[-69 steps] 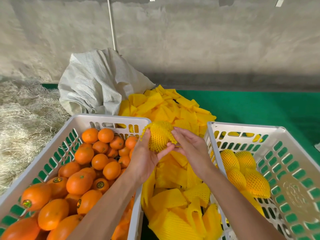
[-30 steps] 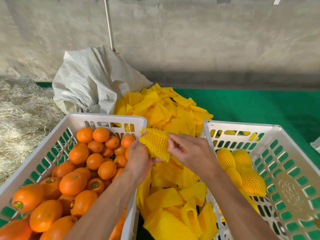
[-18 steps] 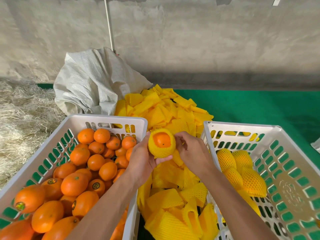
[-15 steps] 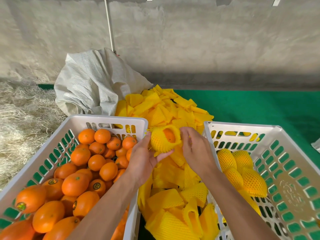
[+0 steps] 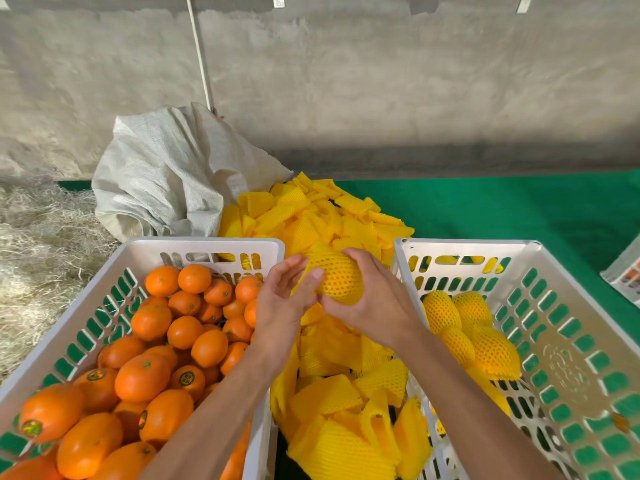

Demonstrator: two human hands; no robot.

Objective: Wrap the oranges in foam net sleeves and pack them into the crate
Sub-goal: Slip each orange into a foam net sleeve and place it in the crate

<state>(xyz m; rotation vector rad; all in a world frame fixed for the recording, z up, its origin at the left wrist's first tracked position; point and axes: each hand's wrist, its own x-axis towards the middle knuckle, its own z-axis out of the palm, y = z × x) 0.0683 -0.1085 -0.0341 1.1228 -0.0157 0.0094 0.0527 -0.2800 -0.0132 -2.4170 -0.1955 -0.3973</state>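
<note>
- The wrapped orange sits between both hands above the pile of loose foam net sleeves, between the two crates; the yellow net covers all of the fruit that shows, with orange skin glinting through the mesh.
- The right hand cups it from the right and beneath, fingers curled over the top and thumb underneath, so it carries the weight.
- The left hand has its fingers nearly straight and spread; the thumb tip touches the sleeve's left side, smoothing rather than gripping.
- To finish the step well, the person would probably check that the sleeve's open ends have closed over the fruit, then let the left hand go free.
- The packing crate on the right holds a small cluster of wrapped oranges against its near-left wall. The new one likely belongs snug beside them, set down rather than dropped, so the net does not slide off.
- The supply crate on the left is full of bare oranges, so much of the task remains.
</note>
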